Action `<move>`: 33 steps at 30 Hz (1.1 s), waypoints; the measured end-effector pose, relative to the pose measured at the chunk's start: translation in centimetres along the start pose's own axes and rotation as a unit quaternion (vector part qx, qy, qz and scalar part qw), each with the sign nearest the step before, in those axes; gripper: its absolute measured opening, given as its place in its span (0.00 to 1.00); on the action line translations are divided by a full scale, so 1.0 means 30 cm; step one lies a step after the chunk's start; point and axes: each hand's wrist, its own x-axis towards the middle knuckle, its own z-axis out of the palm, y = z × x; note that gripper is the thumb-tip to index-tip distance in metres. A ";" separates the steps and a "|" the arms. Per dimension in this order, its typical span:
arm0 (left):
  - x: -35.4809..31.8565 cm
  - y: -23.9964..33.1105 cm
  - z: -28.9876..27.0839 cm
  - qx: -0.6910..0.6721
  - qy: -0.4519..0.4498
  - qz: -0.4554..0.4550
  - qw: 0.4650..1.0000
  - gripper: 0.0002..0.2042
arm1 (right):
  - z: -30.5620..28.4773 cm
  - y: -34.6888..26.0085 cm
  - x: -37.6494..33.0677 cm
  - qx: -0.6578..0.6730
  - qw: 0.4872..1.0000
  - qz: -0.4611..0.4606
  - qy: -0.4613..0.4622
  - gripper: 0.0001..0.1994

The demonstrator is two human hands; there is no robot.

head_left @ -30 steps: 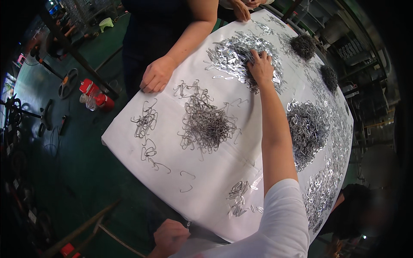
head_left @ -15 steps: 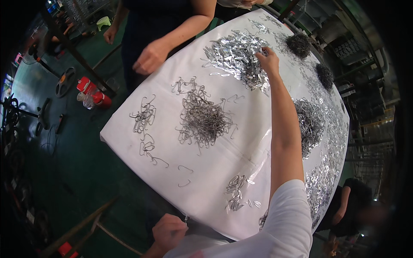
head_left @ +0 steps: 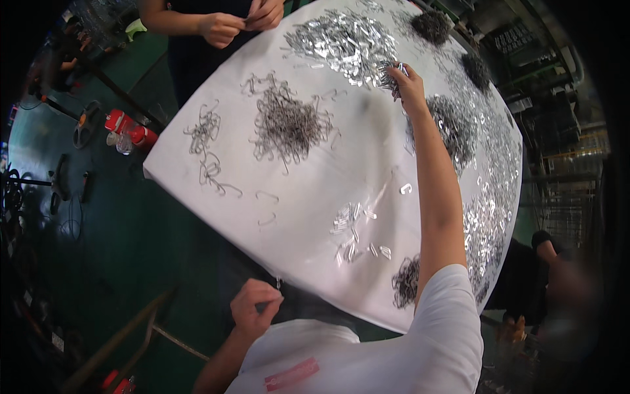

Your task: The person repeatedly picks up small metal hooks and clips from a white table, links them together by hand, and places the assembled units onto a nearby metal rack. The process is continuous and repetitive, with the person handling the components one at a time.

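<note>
My right arm reaches far across the white-covered table [head_left: 367, 131]. At its end my right hand [head_left: 409, 87] is closed around a bunch of silver metal clips [head_left: 388, 73], at the right edge of a large pile of such clips [head_left: 338, 43]. My left hand [head_left: 254, 303] stays low by the near table edge, thumb and fingers curled into a pinch. A small shiny piece [head_left: 278, 284] shows beside its fingertips; whether they hold it is unclear. Left of the middle lies a tangled heap of dark wire hooks [head_left: 289, 125].
A few loose hooks [head_left: 207, 128] lie at the left, and a small group of clips [head_left: 354, 220] nearer me. More metal parts [head_left: 453, 128] cover the right side. Across the table a co-worker's hands [head_left: 246, 20] hold something small. Red-capped bottles [head_left: 131, 131] stand beyond the left edge.
My right hand has gathered a bunch of clips at the pile's edge. The co-worker's hands have come together. The whole view has shifted, and my left hand remains near the table edge.
</note>
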 end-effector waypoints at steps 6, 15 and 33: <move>-0.059 -0.039 0.013 -0.018 -0.007 0.003 1.000 0.11 | -0.059 -0.036 -0.509 -0.051 0.993 0.041 -0.093 0.13; -0.121 -0.082 0.033 -0.016 -0.012 -0.004 1.000 0.09 | -0.010 -0.056 -0.934 -0.265 0.948 0.050 -0.170 0.16; -0.181 -0.075 0.059 -0.005 -0.001 0.011 1.000 0.09 | 0.125 0.015 -0.953 -0.383 0.886 -0.238 -0.113 0.24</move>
